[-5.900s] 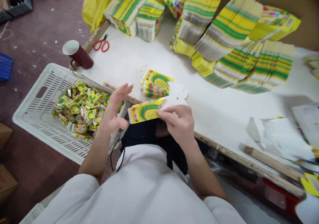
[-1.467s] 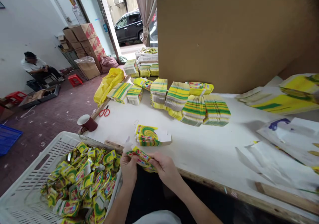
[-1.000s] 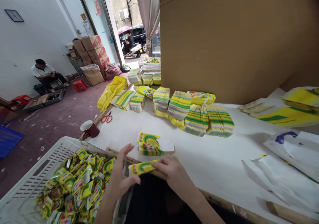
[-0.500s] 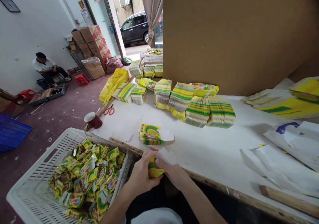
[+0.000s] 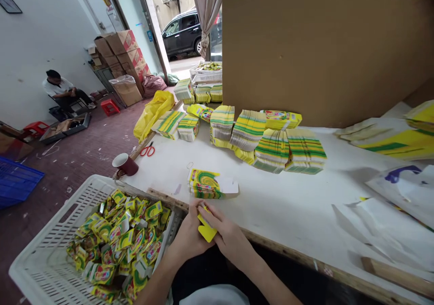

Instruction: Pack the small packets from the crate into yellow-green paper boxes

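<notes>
Between my two hands, at the table's front edge, is a small yellow carton (image 5: 207, 231) with a flap sticking out toward me. My left hand (image 5: 190, 234) is closed around its left side. From the right, my right hand (image 5: 228, 236) grips it with the fingers across its top; part of the carton is hidden by them. Just beyond my hands lies a small pile of flat printed cartons (image 5: 206, 183), yellow and green, with white flaps pointing right. To my left a white plastic basket (image 5: 86, 192) holds many small folded cartons (image 5: 125, 237).
Stacks of flat cartons (image 5: 271, 149) line the back of the white table (image 5: 271, 205) below a large brown board (image 5: 322, 47). A mug (image 5: 126, 165) and red-handled scissors (image 5: 148, 150) sit at the left edge. Another person (image 5: 61, 90) sits far left.
The carton in my hands has turned: its white flap no longer shows, and a yellow flap faces me. My right hand has moved left and up over it.
</notes>
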Demonstrator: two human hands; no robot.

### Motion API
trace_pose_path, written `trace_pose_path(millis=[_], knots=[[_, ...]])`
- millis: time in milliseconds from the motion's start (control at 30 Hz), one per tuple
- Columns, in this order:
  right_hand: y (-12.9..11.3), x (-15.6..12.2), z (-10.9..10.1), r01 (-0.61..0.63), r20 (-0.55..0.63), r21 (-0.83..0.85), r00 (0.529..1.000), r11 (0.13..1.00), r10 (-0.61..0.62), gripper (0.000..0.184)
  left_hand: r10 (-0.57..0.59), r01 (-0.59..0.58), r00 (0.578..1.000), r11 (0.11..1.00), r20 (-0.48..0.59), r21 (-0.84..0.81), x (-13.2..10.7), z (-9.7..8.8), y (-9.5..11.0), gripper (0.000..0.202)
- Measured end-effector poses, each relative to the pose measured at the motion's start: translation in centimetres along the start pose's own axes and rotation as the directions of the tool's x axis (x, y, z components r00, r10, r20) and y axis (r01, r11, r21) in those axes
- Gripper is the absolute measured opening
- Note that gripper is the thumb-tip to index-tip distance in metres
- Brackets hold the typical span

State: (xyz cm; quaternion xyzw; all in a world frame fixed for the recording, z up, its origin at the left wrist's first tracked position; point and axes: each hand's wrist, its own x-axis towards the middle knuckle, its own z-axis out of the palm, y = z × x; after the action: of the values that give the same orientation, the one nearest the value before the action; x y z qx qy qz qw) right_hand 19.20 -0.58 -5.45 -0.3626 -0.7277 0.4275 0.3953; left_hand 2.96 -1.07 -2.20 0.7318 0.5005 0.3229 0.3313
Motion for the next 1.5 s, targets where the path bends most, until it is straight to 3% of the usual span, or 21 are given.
trace_pose_path(millis=[100,167,267,433,533,600,733,933,1033,1100,1167,1233,1300,1400,1500], knots=[[0.9,0.3,-0.7,0.022,-0.133,-0.062,0.991,0.998,-0.030,0.066,-0.068,0.071,0.997,0.995,-0.040,0.071,-0.3,0.2,-0.3,0.067],[1.2,0.4,-1.2,0.036,-0.161,-0.091,0.986,0.995,-0.050,0.066,-0.100,0.106,0.993,0.987,-0.055,0.121,-0.6,-0.1,-0.4,0.058],[0.8,0.2,-1.5,0.058,-0.034,-0.158,0.997,0.986,-0.064,0.072,-0.086,0.098,0.992,0.986,-0.090,0.138,-1.0,-1.0,-0.6,0.053],[-1.2,0.4,-3.6,0.035,0.135,-0.241,0.991,0.970,-0.002,0.038,-0.099,0.103,0.994,0.991,-0.054,0.079,-1.0,-2.6,-0.6,0.055],[-2.6,0.9,-5.3,0.051,0.240,-0.240,0.971,0.969,0.008,0.030,-0.105,0.104,0.994,0.990,0.006,0.091,-0.8,-3.0,-0.2,0.058],[-3.1,1.1,-5.6,0.029,0.226,-0.250,0.974,0.968,0.029,0.027,-0.092,0.089,0.996,0.989,0.014,0.118,-0.7,-2.9,0.2,0.057],[-3.0,0.8,-4.7,-0.022,0.080,-0.245,0.996,0.969,0.043,0.027,-0.072,0.076,0.997,0.990,-0.040,0.116,-0.5,-2.8,0.5,0.055],[-2.3,0.4,-5.3,-0.054,0.254,-0.209,0.961,0.976,0.107,0.034,-0.064,0.055,0.996,0.985,0.056,0.163,-0.5,-3.3,0.1,0.060],[-1.6,0.6,-5.0,-0.083,0.172,-0.199,0.978,0.976,0.118,0.035,-0.065,0.060,0.997,0.987,0.030,0.148,-0.7,-2.7,0.0,0.057],[-0.9,0.7,-4.4,-0.057,0.043,-0.174,0.997,0.983,0.065,0.035,-0.059,0.063,0.997,0.994,-0.048,0.086,-0.7,-2.0,-0.4,0.054],[-0.4,0.8,-3.9,-0.010,-0.081,-0.148,0.997,0.989,-0.002,0.033,-0.110,0.100,0.979,0.993,-0.169,-0.069,-0.7,-1.4,-0.8,0.064],[-0.2,0.9,-3.6,0.020,-0.183,-0.148,0.982,0.989,-0.047,0.030,-0.254,0.159,0.923,0.935,-0.287,-0.317,-0.6,-1.0,-1.3,0.073],[-0.1,0.9,-3.5,0.024,-0.252,-0.178,0.965,0.984,-0.069,0.028,-0.422,0.197,0.856,0.802,-0.300,-0.564,-0.4,-0.9,-1.5,0.067],[-0.4,0.7,-3.4,0.040,-0.226,-0.219,0.970,0.975,-0.091,0.026,-0.534,0.249,0.827,0.627,-0.175,-0.739,-0.1,-1.0,-1.4,0.054],[-0.8,0.2,-3.9,0.062,-0.064,-0.224,0.995,0.972,-0.078,0.025,-0.537,0.260,0.833,0.593,-0.133,-0.762,-0.1,-1.2,-1.2,0.052]])
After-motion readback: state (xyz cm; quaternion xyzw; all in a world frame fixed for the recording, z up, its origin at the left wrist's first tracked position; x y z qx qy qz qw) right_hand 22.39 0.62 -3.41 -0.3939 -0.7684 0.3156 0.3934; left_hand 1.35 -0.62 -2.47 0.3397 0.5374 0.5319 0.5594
